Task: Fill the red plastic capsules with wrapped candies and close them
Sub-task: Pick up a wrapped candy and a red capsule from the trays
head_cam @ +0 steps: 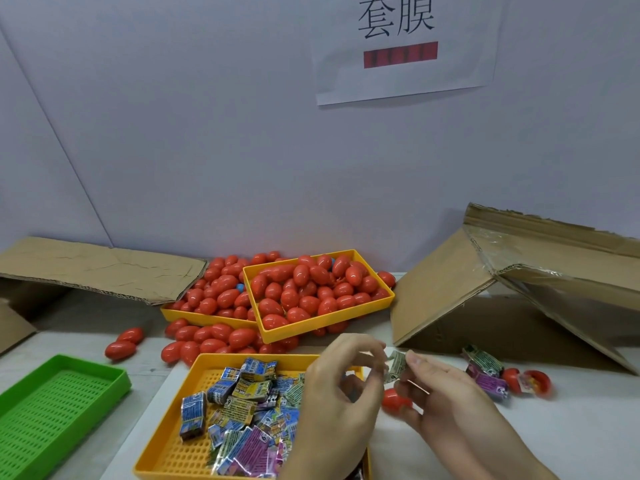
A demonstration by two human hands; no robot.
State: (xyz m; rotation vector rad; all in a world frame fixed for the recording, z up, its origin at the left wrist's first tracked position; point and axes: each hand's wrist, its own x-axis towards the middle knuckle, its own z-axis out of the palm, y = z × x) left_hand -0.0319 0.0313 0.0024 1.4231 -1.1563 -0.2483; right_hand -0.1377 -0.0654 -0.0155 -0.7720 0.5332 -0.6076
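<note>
My left hand [341, 393] and my right hand [436, 393] meet above the near yellow tray [166, 459], which holds several wrapped candies [242, 407]. Both pinch one greenish wrapped candy [394, 367] between their fingertips. A red capsule piece [394, 400] sits in the curl of my right hand's lower fingers. Many closed red capsules [304, 296] fill a far yellow tray [325, 323] and spill on the table around it. An open red capsule [536, 382] and loose candies [485, 372] lie to the right.
A green perforated tray [52, 410] sits at the near left. Folded cardboard [485, 296] leans at the right, and a flat cardboard sheet [97, 268] lies at the far left. Two stray capsules [124, 344] rest left of the pile. A paper sign [405, 46] hangs on the wall.
</note>
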